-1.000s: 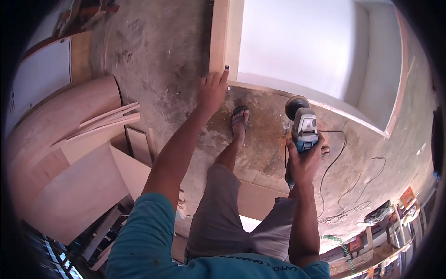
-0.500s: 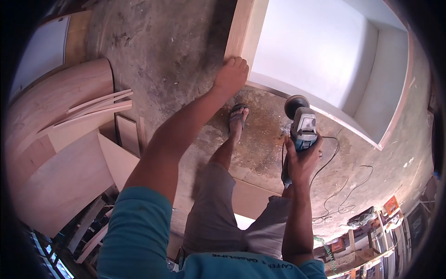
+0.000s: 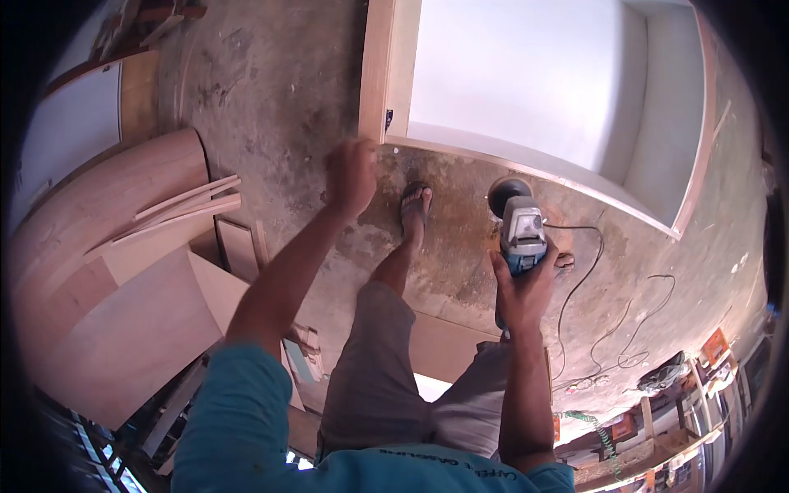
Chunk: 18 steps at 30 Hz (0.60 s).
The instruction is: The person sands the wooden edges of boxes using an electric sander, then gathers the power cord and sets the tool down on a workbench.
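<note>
My right hand (image 3: 528, 287) is wrapped round the body of an angle grinder (image 3: 524, 226) with a teal and grey housing. The grinder's round dark disc (image 3: 509, 197) is just below the front edge of a wooden box frame (image 3: 526, 168) with a white inside, apart from it. My left hand (image 3: 352, 177) is near the frame's left corner, off the wood as far as I can see. Motion blurs it, and its fingers look bent, but I cannot make out their closure. A small dark fitting (image 3: 389, 120) sits on the frame's left side.
A black cord (image 3: 598, 246) runs from the grinder over the concrete floor (image 3: 271, 107). Curved plywood panels (image 3: 115, 197) and thin wood strips (image 3: 185, 209) lean at the left. My sandalled foot (image 3: 417, 205) stands below the frame. Wooden shelving (image 3: 657, 444) is at lower right.
My left hand has let go of the frame's corner and moved left and down. The frame appears further left in view. The grinder disc has come away from the frame's edge.
</note>
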{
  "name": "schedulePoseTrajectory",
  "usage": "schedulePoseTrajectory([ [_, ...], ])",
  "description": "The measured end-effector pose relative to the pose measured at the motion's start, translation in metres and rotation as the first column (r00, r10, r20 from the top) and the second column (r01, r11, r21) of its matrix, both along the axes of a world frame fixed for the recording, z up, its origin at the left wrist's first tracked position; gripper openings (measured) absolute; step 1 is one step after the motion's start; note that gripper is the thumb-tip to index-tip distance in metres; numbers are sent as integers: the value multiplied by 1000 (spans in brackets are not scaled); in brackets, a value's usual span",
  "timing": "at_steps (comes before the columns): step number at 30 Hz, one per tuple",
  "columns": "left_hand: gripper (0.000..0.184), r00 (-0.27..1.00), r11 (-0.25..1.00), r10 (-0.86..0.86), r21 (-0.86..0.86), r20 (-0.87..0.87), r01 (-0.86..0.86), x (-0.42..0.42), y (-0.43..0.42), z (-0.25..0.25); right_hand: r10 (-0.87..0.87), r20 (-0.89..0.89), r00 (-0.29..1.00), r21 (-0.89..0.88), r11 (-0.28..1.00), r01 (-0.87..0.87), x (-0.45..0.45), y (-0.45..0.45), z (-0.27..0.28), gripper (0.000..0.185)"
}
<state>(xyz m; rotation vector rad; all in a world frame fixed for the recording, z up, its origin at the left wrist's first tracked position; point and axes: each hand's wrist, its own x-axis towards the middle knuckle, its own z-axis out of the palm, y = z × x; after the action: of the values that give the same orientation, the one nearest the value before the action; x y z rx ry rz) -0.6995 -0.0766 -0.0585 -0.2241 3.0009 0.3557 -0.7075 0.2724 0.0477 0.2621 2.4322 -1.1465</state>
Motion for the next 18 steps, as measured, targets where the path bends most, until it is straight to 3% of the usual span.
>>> schedulePoseTrajectory([
  [2, 32, 967, 976, 183, -85, -180, -200, 40, -3, -3, 59, 46, 997, 28, 998, -61, -8, -10, 5, 78],
  [6, 44, 859, 837, 444, 224, 253, -499, 155, 14, 9, 230, 46, 972, 134, 963, -234, -16, -53, -7, 77],
  [12, 62, 786, 859, 270, 230, 556, -458, 249, 74, 98, 204, 36, 978, 162, 965, -208, -12, -146, -41, 72],
  [15, 65, 770, 811, 274, 291, 576, -507, 261, 72, 88, 156, 21, 987, 172, 972, -158, -5, -177, -55, 73],
  [18, 60, 847, 879, 246, 260, 471, -400, 250, 59, 86, 125, 34, 992, 205, 970, -129, 1, -200, -62, 74],
])
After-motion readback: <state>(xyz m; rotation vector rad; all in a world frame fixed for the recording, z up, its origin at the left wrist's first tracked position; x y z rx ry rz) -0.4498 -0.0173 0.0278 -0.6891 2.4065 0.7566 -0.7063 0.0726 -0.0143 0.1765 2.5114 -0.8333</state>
